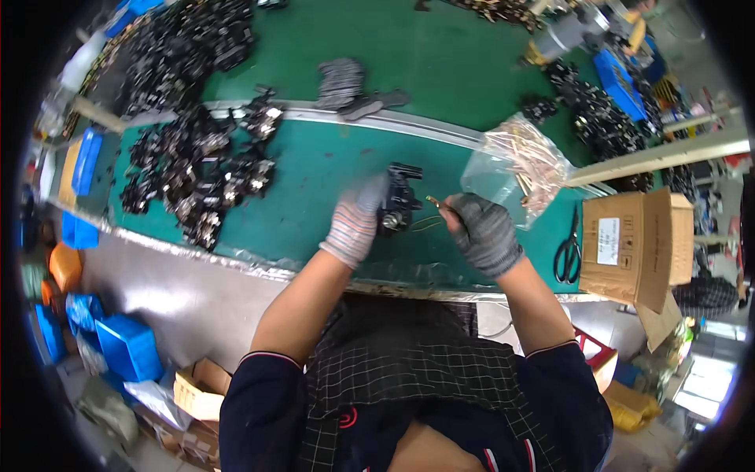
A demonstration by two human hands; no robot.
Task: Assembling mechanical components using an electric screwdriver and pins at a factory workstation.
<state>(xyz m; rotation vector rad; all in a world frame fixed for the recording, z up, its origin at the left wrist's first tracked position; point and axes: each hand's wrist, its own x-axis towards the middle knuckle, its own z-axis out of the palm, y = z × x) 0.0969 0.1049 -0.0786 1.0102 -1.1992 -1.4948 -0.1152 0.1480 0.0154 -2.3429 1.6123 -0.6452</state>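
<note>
My left hand (pixel 355 220), in a striped knitted glove and smeared by motion, grips the left side of a black mechanical part (pixel 399 198) over the green mat. The part has a round silvery piece at its lower end. On its right, my right hand (pixel 481 234), in a grey glove, pinches a small brass-coloured piece (pixel 432 201) between thumb and fingers, a short gap from the part. Thin wire-like strands (pixel 427 225) show just below that piece.
Black and silver parts (pixel 200 161) are heaped on the left. A clear bag of copper-coloured pieces (pixel 523 161) lies at right, near black scissors (pixel 567 256) and a cardboard box (pixel 629 248). Grey gloves (pixel 343 85) rest beyond a metal rail (pixel 385 121).
</note>
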